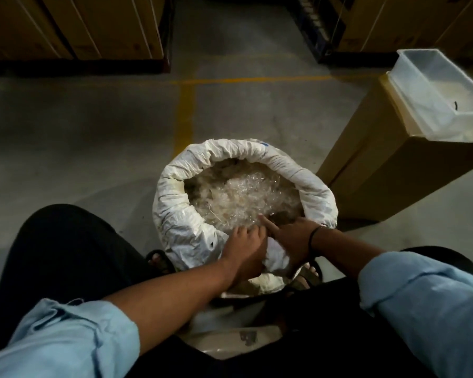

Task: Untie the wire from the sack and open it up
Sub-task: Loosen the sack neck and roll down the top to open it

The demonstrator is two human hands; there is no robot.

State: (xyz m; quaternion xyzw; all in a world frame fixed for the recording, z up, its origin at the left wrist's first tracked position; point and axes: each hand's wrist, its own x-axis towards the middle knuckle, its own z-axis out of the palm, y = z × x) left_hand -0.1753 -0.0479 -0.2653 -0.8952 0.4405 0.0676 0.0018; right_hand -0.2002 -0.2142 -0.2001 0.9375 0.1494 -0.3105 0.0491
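Plainly, the fingers (pixel 250 231) of the left hand (pixel 243 249) are curled over the near lip of the sack (pixel 172 192). They bunch the white woven cloth under the palm, so this hand grips the rim at the point closest to the body. Just beside it, the right hand (pixel 291 236) lies on the same lip with its index finger (pixel 265 222) straight, pointing away and leftward, the tip on the pale shreds (pixel 241 192) inside. Its other fingers dip over the edge into shadow, and I cannot tell whether they clamp the cloth or merely rest there. Both hands sit at the near side of the mouth, so the opening lies ahead of the fingers and neither hand is plainly nearer. The sack stands upright on the floor (pixel 93 137) between the person's feet, its top rolled down into a thick collar, the mouth gaping round. No wire shows anywhere on it. By that, the tie looks to be off, and only spreading the near lip outward remains. A cardboard box (pixel 388 181) stands well apart to the right.
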